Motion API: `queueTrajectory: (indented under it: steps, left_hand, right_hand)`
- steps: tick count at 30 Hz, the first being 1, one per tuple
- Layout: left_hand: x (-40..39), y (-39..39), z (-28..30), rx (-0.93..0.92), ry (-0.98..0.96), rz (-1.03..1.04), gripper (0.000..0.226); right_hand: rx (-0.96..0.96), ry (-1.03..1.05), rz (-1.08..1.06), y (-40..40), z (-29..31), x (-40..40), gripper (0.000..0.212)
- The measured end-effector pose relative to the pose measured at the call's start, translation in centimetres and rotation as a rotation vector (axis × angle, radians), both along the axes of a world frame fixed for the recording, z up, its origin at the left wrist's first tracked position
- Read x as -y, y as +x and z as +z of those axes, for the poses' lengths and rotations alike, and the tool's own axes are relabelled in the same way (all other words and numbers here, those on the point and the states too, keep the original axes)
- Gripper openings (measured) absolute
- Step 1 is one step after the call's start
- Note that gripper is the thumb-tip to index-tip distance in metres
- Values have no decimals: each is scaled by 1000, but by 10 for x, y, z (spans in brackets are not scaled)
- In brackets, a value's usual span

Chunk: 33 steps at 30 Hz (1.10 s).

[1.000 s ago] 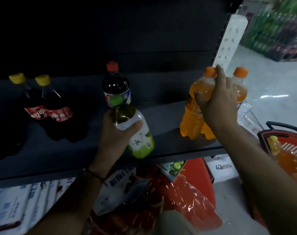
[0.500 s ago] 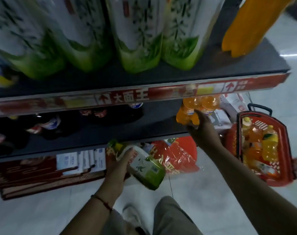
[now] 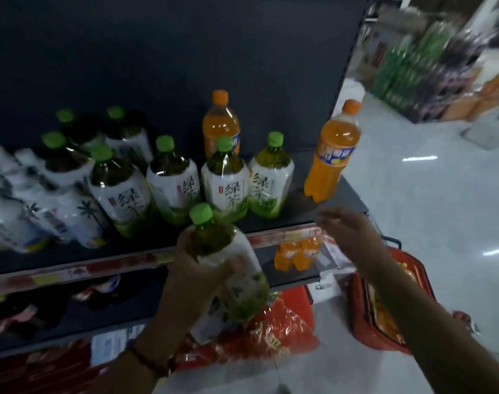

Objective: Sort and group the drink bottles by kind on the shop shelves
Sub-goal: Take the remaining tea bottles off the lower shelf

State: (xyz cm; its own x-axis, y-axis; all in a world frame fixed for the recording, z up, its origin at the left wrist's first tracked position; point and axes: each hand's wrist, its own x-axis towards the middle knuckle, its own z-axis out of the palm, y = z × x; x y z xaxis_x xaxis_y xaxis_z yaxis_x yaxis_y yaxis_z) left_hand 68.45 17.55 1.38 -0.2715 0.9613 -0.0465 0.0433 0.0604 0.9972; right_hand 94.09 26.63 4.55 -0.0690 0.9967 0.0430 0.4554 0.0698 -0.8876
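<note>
Green-capped tea bottle [image 3: 228,263] sat gripped in the left hand [image 3: 197,268] at 6 o'clock, below the upper shelf lip [image 3: 146,258]. At 3 o'clock the right hand [image 3: 348,231] hung loose-fingered and empty. Likely step: shelving it with the green tea row [image 3: 174,180] at 12 o'clock. Room lay between that row and the orange soda bottle [image 3: 332,155], which stood near the shelf end at 1 o'clock.

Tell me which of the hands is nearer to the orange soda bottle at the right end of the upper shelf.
The right hand. It is open, just below the orange soda bottle and not touching it. The left hand is farther away, lower and to the left, holding a green tea bottle.
</note>
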Motion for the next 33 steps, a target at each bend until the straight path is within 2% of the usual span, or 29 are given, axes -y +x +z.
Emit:
queueTrajectory:
  steps: [3, 5, 7, 9, 10, 11, 14, 16, 21, 24, 27, 30, 33]
  left_hand:
    - [-29, 12, 41, -53, 149, 33, 69]
    - [-48, 20, 60, -125, 231, 74, 53]
    - [-65, 28, 74, -183, 258, 111, 51]
    - [-80, 34, 80, -204, 268, 137, 54]
    - [-87, 39, 84, -212, 262, 152, 58]
    - [-93, 46, 88, -218, 254, 167, 61]
    - [-112, 73, 96, -221, 263, 156, 54]
    - [-124, 95, 95, -237, 250, 105, 52]
    - [-160, 151, 72, -279, 253, 97, 58]
    - [-185, 174, 50, -332, 221, 99, 62]
    - [-209, 192, 23, -433, 172, 112, 83]
    - [-223, 207, 9, -456, 133, 134, 82]
    - [-234, 214, 7, -697, 119, 264, 92]
  right_hand:
    - [-129, 157, -206, 6, 45, -51, 48]
    - [-74, 223, -316, 15, 63, -94, 78]
    - [-45, 216, -328, 19, 73, -132, 103]
    - [-126, 172, -271, 18, 71, -164, 116]
    - [-150, 130, -233, 16, 70, -172, 110]
    - [-134, 103, -189, 15, 66, -179, 94]
    - [-36, 150, -109, 21, 59, -190, 32]
    - [-115, 167, -50, 33, 56, -197, 16]
    - [-292, 130, -13, 71, 53, -207, 15]
    - [-264, 139, 16, 96, 59, -209, 18]
    - [-220, 156, 28, 120, 69, -208, 29]
    - [-199, 157, 87, 139, 84, -202, 34]
    - [-193, 151, 153, 150, 102, -193, 39]
